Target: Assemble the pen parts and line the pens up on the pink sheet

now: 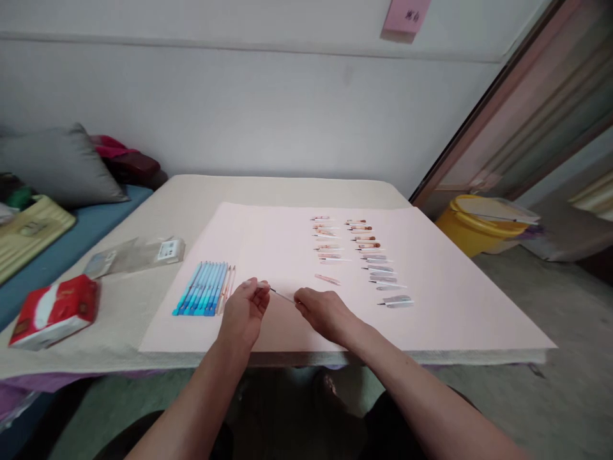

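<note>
My right hand is closed on the end of a thin white pen refill. The refill's dark tip points at my left hand, whose fingers pinch a small pale piece, probably part of a pen; most of it is hidden. Left of that hand lies a row of several blue pens, with a few pale pink-brown pens beside them. A pink pen barrel rests alone beyond my right hand. Farther right, barrels and refills lie apart in two columns, among them a grey barrel.
A pink sheet covers much of the cream-topped table. At the left are a red tissue pack and clear plastic packaging. A yellow bucket stands on the floor at the right. The wall rises behind the table.
</note>
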`<control>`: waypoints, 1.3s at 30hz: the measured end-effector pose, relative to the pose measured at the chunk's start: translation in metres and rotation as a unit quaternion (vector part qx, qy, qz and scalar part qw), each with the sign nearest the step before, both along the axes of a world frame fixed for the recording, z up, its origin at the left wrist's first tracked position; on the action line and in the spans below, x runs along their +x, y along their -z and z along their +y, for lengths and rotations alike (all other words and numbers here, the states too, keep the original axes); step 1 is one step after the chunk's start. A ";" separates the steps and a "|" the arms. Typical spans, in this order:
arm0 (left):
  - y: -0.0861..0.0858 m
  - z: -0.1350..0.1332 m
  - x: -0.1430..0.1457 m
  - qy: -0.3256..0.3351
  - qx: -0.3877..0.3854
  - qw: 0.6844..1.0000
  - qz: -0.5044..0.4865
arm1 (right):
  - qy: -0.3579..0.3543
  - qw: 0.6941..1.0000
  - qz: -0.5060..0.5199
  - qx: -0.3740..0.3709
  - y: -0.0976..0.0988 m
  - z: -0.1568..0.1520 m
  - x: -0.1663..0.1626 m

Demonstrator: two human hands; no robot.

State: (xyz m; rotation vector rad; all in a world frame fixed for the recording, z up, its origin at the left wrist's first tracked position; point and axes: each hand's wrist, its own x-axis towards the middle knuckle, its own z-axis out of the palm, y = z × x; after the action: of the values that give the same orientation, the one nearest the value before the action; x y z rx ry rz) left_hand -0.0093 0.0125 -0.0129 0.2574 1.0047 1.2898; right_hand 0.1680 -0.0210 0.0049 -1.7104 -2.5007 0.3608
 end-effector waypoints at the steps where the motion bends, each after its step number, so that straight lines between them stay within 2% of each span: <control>1: -0.001 -0.001 0.001 0.006 0.011 1.000 0.006 | -0.001 1.000 -0.002 -0.001 0.000 0.000 0.000; 9: -0.006 -0.006 0.004 0.047 0.074 0.993 0.079 | -0.009 0.997 0.060 0.041 0.001 -0.003 0.008; 15: -0.007 -0.004 0.004 0.040 0.069 0.993 0.083 | -0.002 0.990 0.120 0.072 0.004 -0.003 0.005; 21: -0.007 -0.019 0.017 0.100 0.066 0.990 0.073 | 0.009 0.981 0.172 0.092 0.012 -0.002 -0.007; 27: -0.003 -0.026 0.022 0.116 0.071 0.989 0.066 | 0.021 0.972 0.212 0.095 0.023 -0.001 -0.011; 34: -0.006 -0.022 0.018 0.099 0.055 0.992 0.055 | 0.013 0.970 0.228 0.086 0.018 0.000 -0.012; 39: -0.002 -0.026 0.021 0.123 0.049 0.989 0.066 | 0.034 0.963 0.250 0.098 0.019 0.000 -0.015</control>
State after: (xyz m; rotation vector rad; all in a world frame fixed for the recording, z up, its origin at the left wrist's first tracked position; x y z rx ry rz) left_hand 0.0113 -0.0134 -0.0104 0.5329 0.9878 1.1082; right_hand 0.1531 -0.0208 -0.0144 -1.4095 -2.0362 0.4539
